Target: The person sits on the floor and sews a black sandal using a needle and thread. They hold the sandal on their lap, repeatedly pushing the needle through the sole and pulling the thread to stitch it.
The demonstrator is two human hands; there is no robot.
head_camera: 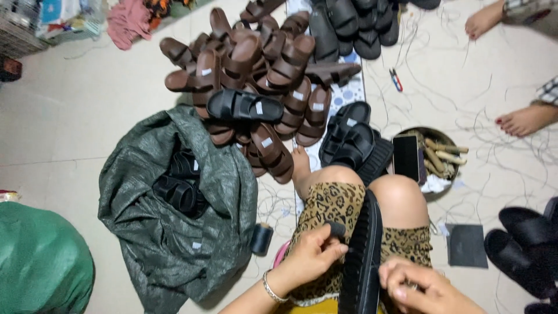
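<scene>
Both hands [314,253] [415,285] clamp one black sandal [361,256] upright between them, over the knees.

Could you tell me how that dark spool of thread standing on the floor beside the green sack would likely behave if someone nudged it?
The spool of thread stands upright on a small base, so a nudge would probably tip it. Its round body suggests it would then roll across the smooth floor. It looks small and likely light, easy to lift with one hand.
</scene>
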